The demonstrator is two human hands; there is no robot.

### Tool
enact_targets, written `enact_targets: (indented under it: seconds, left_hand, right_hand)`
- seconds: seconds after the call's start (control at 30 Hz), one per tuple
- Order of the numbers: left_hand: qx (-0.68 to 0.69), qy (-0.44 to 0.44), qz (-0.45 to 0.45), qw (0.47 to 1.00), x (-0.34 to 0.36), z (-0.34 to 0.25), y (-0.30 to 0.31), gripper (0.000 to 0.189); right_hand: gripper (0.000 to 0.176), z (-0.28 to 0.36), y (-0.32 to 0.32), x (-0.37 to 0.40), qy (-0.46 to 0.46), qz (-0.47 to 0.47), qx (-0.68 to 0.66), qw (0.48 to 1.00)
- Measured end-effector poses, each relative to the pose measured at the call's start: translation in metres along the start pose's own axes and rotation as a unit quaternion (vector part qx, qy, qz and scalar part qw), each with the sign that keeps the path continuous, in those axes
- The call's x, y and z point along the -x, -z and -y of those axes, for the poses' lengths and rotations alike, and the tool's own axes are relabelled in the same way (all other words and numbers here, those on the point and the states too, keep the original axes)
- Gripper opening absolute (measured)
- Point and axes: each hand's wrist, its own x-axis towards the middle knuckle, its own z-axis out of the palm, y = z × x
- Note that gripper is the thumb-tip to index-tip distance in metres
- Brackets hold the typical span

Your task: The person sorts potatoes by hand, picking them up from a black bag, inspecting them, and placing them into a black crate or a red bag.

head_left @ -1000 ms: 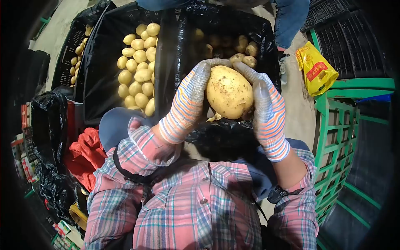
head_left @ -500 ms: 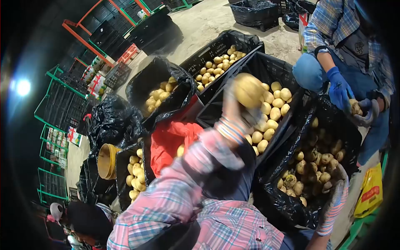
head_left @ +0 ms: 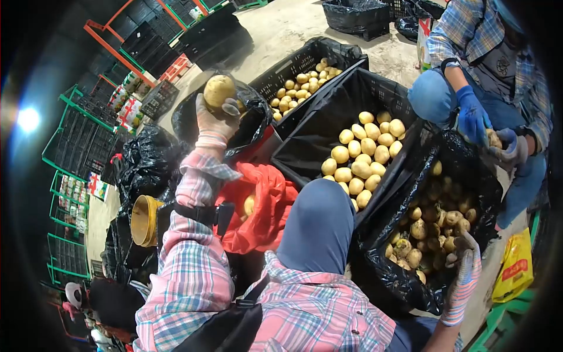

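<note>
My left hand (head_left: 216, 122), in a striped glove, grips a large pale potato (head_left: 220, 91) above a black-lined container (head_left: 252, 126) at the upper left. Gloved as well, my right hand (head_left: 463, 278) rests at the right edge of a black-lined crate of dirt-stained potatoes (head_left: 419, 229), its fingertips close to the potatoes; whether they hold one is unclear. Between my arms and that crate, a lined crate (head_left: 305, 141) holds cleaner yellow potatoes (head_left: 363, 146). A red bag (head_left: 267, 193) with a potato inside lies beside my knee.
Another crate of potatoes (head_left: 302, 88) stands farther back. A co-worker (head_left: 492, 76) at the right holds a potato in gloved hands. A yellow bucket (head_left: 145, 220) is at left, a yellow bag (head_left: 516, 267) at lower right. Another person's dark head (head_left: 114, 305) shows at lower left.
My left hand has moved left with the potato, from over the crate of yellow potatoes to over the upper-left container. My right hand has stayed near the dirt-stained potatoes.
</note>
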Motion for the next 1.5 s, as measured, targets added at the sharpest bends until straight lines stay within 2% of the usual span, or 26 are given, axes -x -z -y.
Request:
enact_targets:
  seconds: [0.13,0.2,0.3,0.33,0.4,0.47,0.53,0.6,0.63,0.67,0.7,0.73,0.8,0.83,0.87,0.93,1.0,1.07,1.13,1.17,1.2,1.27,1.33,1.4,1.47,1.5]
  left_hand:
    - [0.042,0.111,0.004,0.993,0.033,0.031,0.009,0.053]
    - [0.036,0.111,0.013,0.993,0.046,0.041,0.011,0.053]
    - [0.005,0.077,-0.036,0.996,0.054,0.043,0.015,0.053]
    - [0.041,0.101,-0.047,0.993,0.053,0.034,0.013,0.055]
    - [0.069,0.041,-0.065,0.995,0.025,0.005,0.036,0.057]
    - [0.048,-0.007,-0.064,0.997,0.001,-0.017,0.049,0.054]
    - [-0.026,-0.04,-0.002,0.999,-0.013,-0.019,0.044,0.051]
    - [-0.065,-0.016,0.106,0.992,-0.012,0.012,0.019,0.049]
    - [-0.053,0.042,0.188,0.98,-0.01,0.037,0.008,0.05]
    - [-0.05,0.1,0.267,0.957,-0.008,0.062,-0.003,0.05]
    - [0.007,0.131,0.278,0.952,0.008,0.098,-0.027,0.05]
    - [0.02,0.168,0.31,0.936,0.021,0.127,-0.048,0.05]
    - [0.021,0.234,0.362,0.902,0.052,0.184,-0.089,0.051]
    - [0.018,0.257,0.379,0.889,0.067,0.21,-0.105,0.051]
    - [0.003,0.273,0.372,0.887,0.079,0.229,-0.12,0.051]
    - [-0.03,0.301,0.357,0.884,0.099,0.265,-0.144,0.052]
    - [0.005,0.295,0.299,0.907,0.115,0.3,-0.162,0.027]
    - [-0.027,0.362,0.346,0.865,0.081,0.319,-0.124,0.049]
    - [-0.019,0.361,0.273,0.892,0.073,0.342,-0.108,0.047]
    - [-0.066,0.34,0.219,0.912,0.076,0.347,-0.109,0.046]
    - [-0.112,0.317,0.162,0.928,0.083,0.351,-0.11,0.046]
    - [-0.126,0.34,0.167,0.917,0.087,0.358,-0.111,0.046]
    - [-0.145,0.368,0.196,0.897,0.091,0.364,-0.113,0.048]
    - [-0.149,0.383,0.187,0.892,0.098,0.368,-0.117,0.048]
    - [-0.129,0.391,0.201,0.889,0.1,0.372,-0.112,0.049]
    - [-0.105,0.398,0.215,0.886,0.1,0.374,-0.11,0.049]
  right_hand:
    - [0.047,0.01,-0.005,-0.001,-0.013,0.044,0.039,0.998]
    - [0.045,0.009,-0.005,-0.001,-0.023,0.052,0.037,0.998]
    - [0.041,0.009,-0.005,-0.003,0.001,0.082,0.092,0.992]
    - [0.041,0.005,-0.006,-0.003,-0.003,0.076,0.099,0.992]
    - [0.038,0.001,-0.005,-0.003,-0.018,0.06,0.076,0.995]
    - [0.036,0.012,-0.006,-0.005,0.006,0.079,0.14,0.987]
    - [0.03,0.005,0.0,-0.007,0.014,0.071,0.138,0.988]
    - [0.028,-0.002,0.006,-0.014,0.034,0.055,0.128,0.99]
    - [0.028,-0.004,0.01,-0.019,0.05,0.053,0.138,0.988]
    - [0.029,-0.011,0.015,-0.026,0.011,0.044,0.112,0.993]
    - [0.03,-0.017,0.023,-0.034,0.035,0.056,0.144,0.987]
    - [0.03,-0.026,0.023,-0.038,-0.015,0.043,0.075,0.996]
    - [0.03,-0.052,0.03,-0.053,-0.045,0.038,0.079,0.995]
    - [0.031,-0.068,0.034,-0.061,0.005,0.052,0.172,0.984]
    - [0.031,-0.085,0.039,-0.069,0.054,0.071,0.263,0.961]
    - [0.03,-0.126,0.039,-0.082,0.002,0.115,0.283,0.952]
    - [0.033,-0.186,0.041,-0.1,-0.029,0.171,0.35,0.921]
    - [0.041,-0.216,0.029,-0.111,-0.104,0.195,0.399,0.89]
    - [0.049,-0.248,0.011,-0.12,-0.167,0.199,0.471,0.843]
    - [0.054,-0.25,-0.004,-0.122,-0.198,0.19,0.491,0.827]
    - [0.061,-0.258,-0.015,-0.123,-0.152,0.189,0.497,0.833]
    - [0.065,-0.26,-0.044,-0.131,-0.16,0.235,0.58,0.763]
    - [0.058,-0.315,-0.069,-0.125,-0.088,0.162,0.672,0.717]
    - [0.049,-0.312,-0.078,-0.13,-0.088,0.134,0.685,0.711]
    - [0.047,-0.309,-0.077,-0.142,-0.151,0.161,0.641,0.735]
    - [0.049,-0.308,-0.07,-0.145,-0.096,0.194,0.658,0.722]
